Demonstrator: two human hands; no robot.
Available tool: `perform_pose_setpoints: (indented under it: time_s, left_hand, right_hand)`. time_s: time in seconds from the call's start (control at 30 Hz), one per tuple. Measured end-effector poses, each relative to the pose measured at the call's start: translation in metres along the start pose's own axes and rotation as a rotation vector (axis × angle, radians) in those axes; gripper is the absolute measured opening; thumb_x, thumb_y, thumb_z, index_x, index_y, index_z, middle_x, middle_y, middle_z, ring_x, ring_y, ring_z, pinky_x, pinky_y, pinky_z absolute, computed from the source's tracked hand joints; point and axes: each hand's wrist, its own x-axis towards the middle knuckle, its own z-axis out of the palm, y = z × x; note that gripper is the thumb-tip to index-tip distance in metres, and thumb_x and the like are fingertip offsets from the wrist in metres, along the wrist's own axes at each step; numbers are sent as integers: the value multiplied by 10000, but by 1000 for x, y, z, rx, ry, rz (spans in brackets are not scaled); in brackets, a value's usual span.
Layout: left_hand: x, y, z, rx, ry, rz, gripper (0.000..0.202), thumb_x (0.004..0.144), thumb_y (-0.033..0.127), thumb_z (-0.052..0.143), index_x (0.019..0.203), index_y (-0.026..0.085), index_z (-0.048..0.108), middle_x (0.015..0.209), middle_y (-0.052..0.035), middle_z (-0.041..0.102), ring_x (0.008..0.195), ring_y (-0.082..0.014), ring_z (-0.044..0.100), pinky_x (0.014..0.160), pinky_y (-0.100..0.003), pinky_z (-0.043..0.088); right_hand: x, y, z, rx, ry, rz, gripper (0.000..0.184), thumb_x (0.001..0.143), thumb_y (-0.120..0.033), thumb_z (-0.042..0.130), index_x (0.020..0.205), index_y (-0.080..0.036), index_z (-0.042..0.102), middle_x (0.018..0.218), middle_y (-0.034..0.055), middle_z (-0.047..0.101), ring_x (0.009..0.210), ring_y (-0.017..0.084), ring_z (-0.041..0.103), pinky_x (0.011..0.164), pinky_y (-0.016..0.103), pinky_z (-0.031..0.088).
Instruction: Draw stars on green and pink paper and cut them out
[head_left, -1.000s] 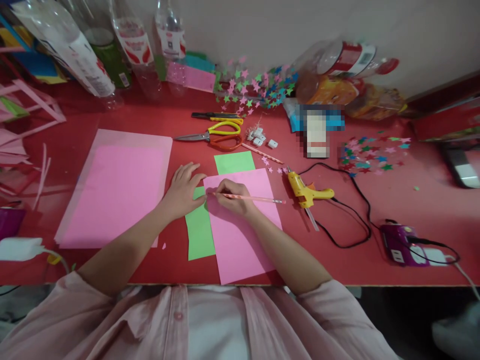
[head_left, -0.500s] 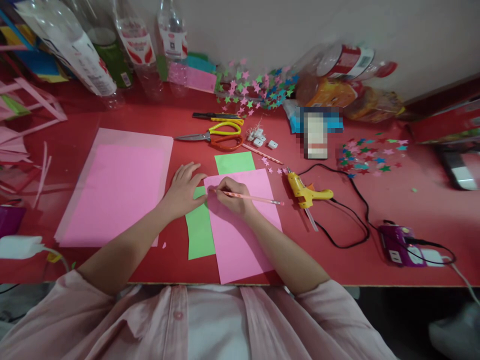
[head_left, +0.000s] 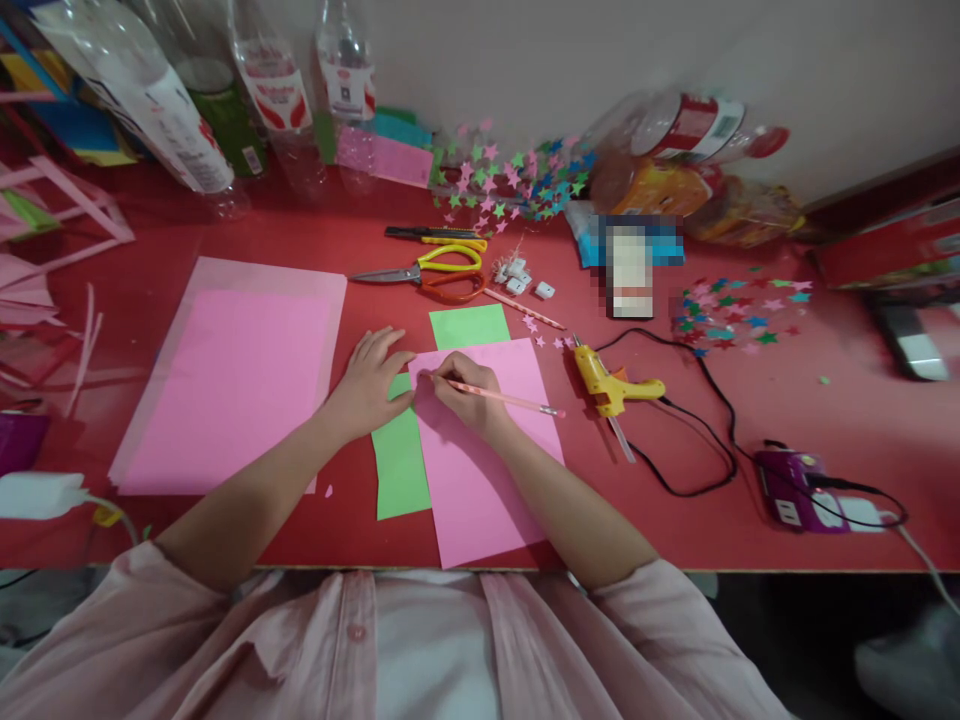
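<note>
My right hand (head_left: 466, 390) is closed round a pink pencil (head_left: 517, 401), its tip on the top left part of a pink paper sheet (head_left: 480, 470). The pencil's far end points right toward the glue gun. My left hand (head_left: 369, 380) lies flat with fingers spread, pressing on a green paper sheet (head_left: 401, 465) that pokes out from under the pink one at its left edge and top.
A yellow glue gun (head_left: 611, 385) with a black cord lies right of the pink sheet. Scissors (head_left: 431, 270) and a cutter (head_left: 435, 234) lie behind. A large pink sheet stack (head_left: 232, 380) sits at left, plastic bottles (head_left: 262, 80) at the back, paper stars (head_left: 517, 175) near the wall, a purple power strip (head_left: 795, 490) at right.
The pencil tip has shifted slightly up on the pink sheet. Both hands otherwise stay in place.
</note>
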Motion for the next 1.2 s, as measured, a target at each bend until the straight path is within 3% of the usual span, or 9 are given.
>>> perform_pose_setpoints:
  time_s: [0.1, 0.2, 0.6, 1.2]
  left_hand:
    - [0, 1, 1, -29, 17, 23, 309, 802, 266, 565, 1097, 176, 580, 1275, -122, 496, 1222, -292, 448, 1070, -511, 346]
    - [0, 1, 0, -40, 13, 40, 290, 798, 260, 570, 1072, 169, 595, 1194, -109, 535, 1130, -279, 479, 998, -478, 413]
    - [0, 2, -2, -32, 1, 43, 295, 803, 273, 573, 1076, 163, 588, 1193, -106, 520, 1125, -276, 455, 1004, -460, 398]
    - [0, 1, -1, -58, -8, 36, 300, 797, 290, 568, 1083, 203, 583, 1195, -93, 514, 1129, -282, 454, 1000, -493, 390]
  right_hand:
    - [0, -3, -1, 5, -16, 6, 168, 754, -325, 535, 654, -210, 463, 552, -44, 484, 495, 91, 409, 485, 234, 299]
    - [1, -6, -2, -11, -21, 12, 164, 736, -291, 521, 621, -213, 435, 528, -46, 457, 485, 89, 386, 480, 236, 283]
    - [1, -7, -6, -77, -61, 15, 174, 673, -232, 509, 572, -219, 368, 490, -56, 383, 467, 85, 328, 471, 245, 234]
    - [1, -5, -6, -81, -61, -3, 158, 665, -230, 492, 574, -221, 363, 490, -53, 384, 475, 89, 334, 473, 247, 237]
